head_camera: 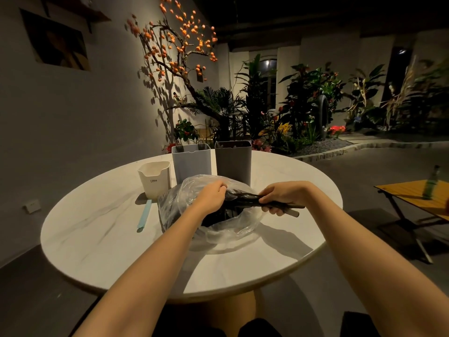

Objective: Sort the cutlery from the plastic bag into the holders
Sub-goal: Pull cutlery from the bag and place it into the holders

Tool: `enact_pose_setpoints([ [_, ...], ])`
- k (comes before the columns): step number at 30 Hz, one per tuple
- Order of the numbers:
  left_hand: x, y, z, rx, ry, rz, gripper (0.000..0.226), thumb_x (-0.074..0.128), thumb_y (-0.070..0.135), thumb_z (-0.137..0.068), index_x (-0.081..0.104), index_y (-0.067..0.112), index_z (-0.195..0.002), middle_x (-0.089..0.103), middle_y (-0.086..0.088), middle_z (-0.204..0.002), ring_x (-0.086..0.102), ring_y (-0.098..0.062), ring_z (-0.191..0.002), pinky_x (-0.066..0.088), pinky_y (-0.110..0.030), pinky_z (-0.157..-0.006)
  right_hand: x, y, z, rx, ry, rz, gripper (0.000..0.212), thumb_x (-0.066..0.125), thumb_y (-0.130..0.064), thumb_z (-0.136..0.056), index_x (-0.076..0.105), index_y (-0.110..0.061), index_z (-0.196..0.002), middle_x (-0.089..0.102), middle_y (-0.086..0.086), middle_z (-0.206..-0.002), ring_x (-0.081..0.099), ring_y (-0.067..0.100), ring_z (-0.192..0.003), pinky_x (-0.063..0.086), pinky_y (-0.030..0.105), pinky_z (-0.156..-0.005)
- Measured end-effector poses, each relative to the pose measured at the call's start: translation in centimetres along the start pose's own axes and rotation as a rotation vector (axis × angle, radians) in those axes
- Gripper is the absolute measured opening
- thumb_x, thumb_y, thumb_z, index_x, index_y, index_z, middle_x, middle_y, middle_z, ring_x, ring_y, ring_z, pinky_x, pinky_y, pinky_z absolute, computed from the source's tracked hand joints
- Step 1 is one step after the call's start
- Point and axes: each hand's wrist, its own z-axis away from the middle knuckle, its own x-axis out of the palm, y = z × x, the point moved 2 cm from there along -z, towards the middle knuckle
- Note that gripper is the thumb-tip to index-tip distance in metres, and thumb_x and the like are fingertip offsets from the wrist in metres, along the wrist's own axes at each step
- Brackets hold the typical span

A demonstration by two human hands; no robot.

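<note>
A clear plastic bag (226, 231) lies open on the round white table (116, 242), with dark cutlery (226, 214) inside it. My left hand (211, 197) is curled at the bag's mouth, gripping the plastic rim. My right hand (279, 197) grips a bundle of dark cutlery handles (295, 210) that stick out to the right of the bag. Behind the bag stand three holders: a small white one (155, 178), a light blue one (192, 162) with fork tips showing, and a dark grey one (233, 160).
A pale blue utensil (144, 215) lies flat on the table left of the bag. A wooden folding table (413, 193) with a green bottle (431, 183) stands at the right. Plants and a tree with orange fruit fill the background.
</note>
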Motion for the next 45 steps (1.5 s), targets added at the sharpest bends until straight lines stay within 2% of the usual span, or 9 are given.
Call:
enact_pose_setpoints([
  [11,0.4,-0.2,-0.5,0.044,0.048,-0.07,0.028,0.04,0.021,-0.102,0.057,0.013,-0.123,0.047,-0.01,-0.128,0.047,-0.016,-0.096,0.038,-0.023,-0.084,-0.6,1.1,-0.3,-0.1,-0.079,-0.197,0.02,0.037,-0.011,-0.104,0.055,-0.008,-0.113,0.052,0.004,-0.074,0.045,0.011,-0.057,0.042,0.02,-0.05],
  [19,0.0,-0.5,-0.5,0.013,0.055,-0.064,0.032,0.034,0.018,-0.102,0.06,0.005,-0.115,0.05,-0.013,-0.126,0.048,-0.02,-0.099,0.041,-0.03,-0.092,0.0,1.6,-1.7,-0.093,-0.102,-0.241,0.025,0.038,-0.01,-0.104,0.054,-0.004,-0.122,0.053,0.005,-0.074,0.045,0.011,-0.058,0.042,0.019,-0.05],
  [22,0.2,-0.7,-0.2,0.027,0.088,0.051,0.032,0.044,0.025,-0.099,0.052,0.008,-0.125,0.053,-0.009,-0.124,0.051,-0.017,-0.098,0.045,-0.024,-0.08,-0.1,1.5,-1.8,-0.095,-0.102,-0.245,0.025,0.038,-0.01,-0.103,0.054,-0.004,-0.122,0.053,0.005,-0.074,0.044,0.011,-0.058,0.042,0.02,-0.05],
  [28,0.3,-1.1,0.2,0.099,0.173,0.091,0.046,0.062,0.028,-0.088,0.044,0.015,-0.127,0.048,-0.006,-0.129,0.049,-0.021,-0.111,0.048,-0.04,-0.097,-0.1,1.3,-1.6,-0.09,-0.085,-0.235,0.024,0.038,-0.01,-0.104,0.054,-0.005,-0.12,0.054,0.005,-0.073,0.044,0.011,-0.058,0.042,0.019,-0.05],
  [32,0.1,-0.8,0.7,0.257,0.222,0.067,0.061,0.075,0.027,-0.077,0.041,0.02,-0.127,0.045,-0.001,-0.128,0.041,-0.015,-0.116,0.043,-0.031,-0.097,-0.1,1.3,-1.5,-0.07,-0.073,-0.246,0.023,0.038,-0.01,-0.103,0.054,-0.006,-0.119,0.054,0.005,-0.073,0.044,0.011,-0.056,0.042,0.02,-0.049],
  [36,-0.1,0.3,1.4,0.445,0.335,-0.007,0.041,0.077,0.043,-0.077,0.063,0.026,-0.111,0.054,0.004,-0.114,0.045,-0.01,-0.104,0.044,-0.019,-0.087,0.3,1.3,-1.4,-0.065,-0.07,-0.245,0.022,0.037,-0.01,-0.104,0.054,-0.005,-0.117,0.053,0.006,-0.073,0.044,0.012,-0.056,0.042,0.02,-0.049],
  [39,-0.1,0.9,1.6,0.528,0.33,-0.06,0.016,0.074,0.031,-0.083,0.073,0.018,-0.093,0.058,0.003,-0.095,0.054,-0.012,-0.086,0.052,-0.021,-0.073,0.2,1.3,-1.2,-0.072,-0.064,-0.251,0.022,0.037,-0.01,-0.104,0.053,-0.003,-0.118,0.053,0.006,-0.073,0.044,0.011,-0.055,0.042,0.02,-0.049],
  [43,-0.6,0.9,1.4,0.452,0.434,-0.075,0.012,0.068,0.021,-0.089,0.072,0.011,-0.094,0.061,0.0,-0.096,0.054,-0.008,-0.08,0.047,-0.013,-0.07,-0.1,1.9,-0.7,-0.073,-0.083,-0.288,0.026,0.037,-0.009,-0.104,0.053,-0.002,-0.122,0.053,0.006,-0.073,0.043,0.011,-0.055,0.041,0.02,-0.049],
  [45,-0.8,0.5,1.2,0.376,0.486,-0.095,0.012,0.065,0.021,-0.091,0.07,0.012,-0.095,0.061,0.001,-0.098,0.054,-0.009,-0.085,0.049,-0.016,-0.073,-0.1,2.1,-0.4,-0.078,-0.108,-0.296,0.026,0.036,-0.009,-0.104,0.055,-0.003,-0.12,0.052,0.005,-0.073,0.042,0.011,-0.056,0.04,0.02,-0.049],
])
